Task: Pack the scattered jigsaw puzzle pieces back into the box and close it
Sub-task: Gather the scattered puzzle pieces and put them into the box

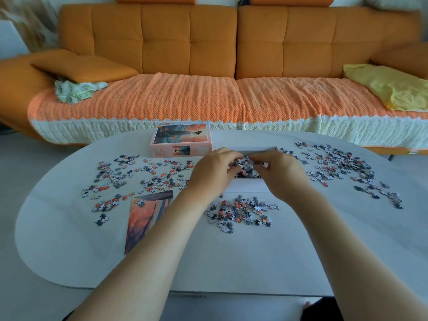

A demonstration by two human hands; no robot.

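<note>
We note both forearms reaching forward, left hand (215, 172) and right hand (281, 173) close together, fingers curled around a clump of small grey, white and orange jigsaw pieces (245, 164). The clump sits directly over the shallow white cardboard box tray (247, 184). More pieces lie scattered across the pale oval table (231, 262). We list the pink picture-printed box lid (180, 140) beyond the left hand.

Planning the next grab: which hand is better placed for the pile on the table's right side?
Right. The right hand is beside that pile; the left hand would cross the open box. Both hold pieces.
</note>
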